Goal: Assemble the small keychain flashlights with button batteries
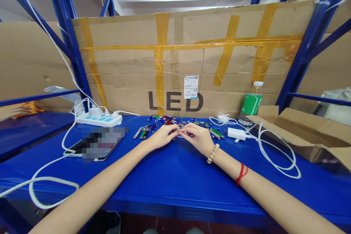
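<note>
My left hand point(164, 136) and my right hand point(197, 138) meet over the middle of the blue table point(175, 179). Fingers of both are pinched together around something small, which is mostly hidden between the fingertips. Just behind and beside them spreads a pile of small, shiny metal-ended tubes point(168, 120) in red, blue, green, purple and silver. A few silver and green tubes point(144, 132) lie left of my left hand. More green and silver ones point(216, 132) lie right of my right hand. What kind of tubes they are is too small to tell.
At left, a phone-like device point(109, 150) lies partly blurred near a white power strip point(100, 120) with cables. On the right are a white charger point(236, 134), a coiled cable point(294, 161), a bottle point(251, 104) and an open cardboard box point(301, 131). Another person's hand point(13, 111) shows far left.
</note>
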Motion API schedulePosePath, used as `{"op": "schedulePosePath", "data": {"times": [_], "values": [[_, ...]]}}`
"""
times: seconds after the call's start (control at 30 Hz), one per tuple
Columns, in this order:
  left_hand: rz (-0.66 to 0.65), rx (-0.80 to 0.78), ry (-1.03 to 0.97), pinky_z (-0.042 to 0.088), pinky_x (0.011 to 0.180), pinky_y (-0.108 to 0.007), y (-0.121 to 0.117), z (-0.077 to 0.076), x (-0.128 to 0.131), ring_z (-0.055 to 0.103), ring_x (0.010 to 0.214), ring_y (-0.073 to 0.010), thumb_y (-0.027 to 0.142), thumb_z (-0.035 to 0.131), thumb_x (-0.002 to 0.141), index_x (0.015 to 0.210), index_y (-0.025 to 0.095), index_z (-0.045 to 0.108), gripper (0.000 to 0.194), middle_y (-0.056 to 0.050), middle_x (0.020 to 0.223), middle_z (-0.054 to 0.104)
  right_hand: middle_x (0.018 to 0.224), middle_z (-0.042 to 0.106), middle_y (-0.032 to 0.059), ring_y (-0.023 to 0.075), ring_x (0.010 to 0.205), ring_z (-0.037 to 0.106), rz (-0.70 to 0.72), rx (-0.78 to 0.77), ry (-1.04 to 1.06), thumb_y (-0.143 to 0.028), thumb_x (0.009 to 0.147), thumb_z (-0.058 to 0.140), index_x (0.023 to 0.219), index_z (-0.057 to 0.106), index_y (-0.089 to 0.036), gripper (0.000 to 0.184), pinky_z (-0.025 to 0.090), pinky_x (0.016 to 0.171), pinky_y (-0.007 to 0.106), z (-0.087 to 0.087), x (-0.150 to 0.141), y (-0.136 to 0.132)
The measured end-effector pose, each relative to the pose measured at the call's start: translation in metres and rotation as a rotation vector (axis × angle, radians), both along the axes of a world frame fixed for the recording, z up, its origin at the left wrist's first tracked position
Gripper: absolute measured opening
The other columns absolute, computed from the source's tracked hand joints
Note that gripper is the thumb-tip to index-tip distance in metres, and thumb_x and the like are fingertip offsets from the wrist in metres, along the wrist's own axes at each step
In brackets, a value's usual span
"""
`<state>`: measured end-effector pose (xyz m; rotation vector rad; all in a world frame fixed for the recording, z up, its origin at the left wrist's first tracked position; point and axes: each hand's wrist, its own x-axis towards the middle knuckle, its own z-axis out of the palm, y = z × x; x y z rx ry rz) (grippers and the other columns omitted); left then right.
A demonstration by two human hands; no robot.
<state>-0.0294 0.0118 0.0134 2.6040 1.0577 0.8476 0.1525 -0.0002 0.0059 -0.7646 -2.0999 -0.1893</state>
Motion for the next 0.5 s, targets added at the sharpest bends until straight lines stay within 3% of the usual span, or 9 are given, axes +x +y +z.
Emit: {"op": "schedulePosePath", "data": {"times": [0.23,0.4,0.5], "values": [[0.094,0.025,0.092,0.042,0.071,-0.021,-0.006,0.004,0.004,0.058,0.079,-0.0143,0.024,0.04,0.087,0.087,0.02,0.054,0.014,0.0,0.088,0.063,0.089,0.061,0.0006,0.0057,0.053,0.051,-0.09,-0.071,-0.111,-0.031,0.084,0.049,0.09,0.066,-0.022,0.019,0.039,0.049,0.018,0.001,-0.002,-0.002],[0.413,0.044,0.13,0.041,0.074,-0.029,-0.003,0.022,-0.01,0.059,0.086,-0.0206,0.031,0.03,0.091,0.09,0.022,0.048,0.02,-0.003,0.089,0.063,0.093,0.059,0.0008,0.0076,0.06,0.055,-0.12,-0.102,-0.149,-0.03,0.083,0.05,0.114,0.053,-0.024,0.032,0.038,0.047,0.018,0.004,-0.004,-0.008],[0.599,0.016,0.155,0.041,0.074,-0.031,0.005,0.032,-0.03,0.06,0.088,-0.0217,0.032,0.023,0.092,0.091,0.022,0.045,0.024,-0.005,0.089,0.064,0.1,0.059,0.0025,0.0112,0.075,0.059,-0.05,-0.122,-0.203,-0.031,0.083,0.05,0.11,0.056,-0.024,0.029,0.043,0.06,0.02,0.004,-0.005,-0.009]]}}
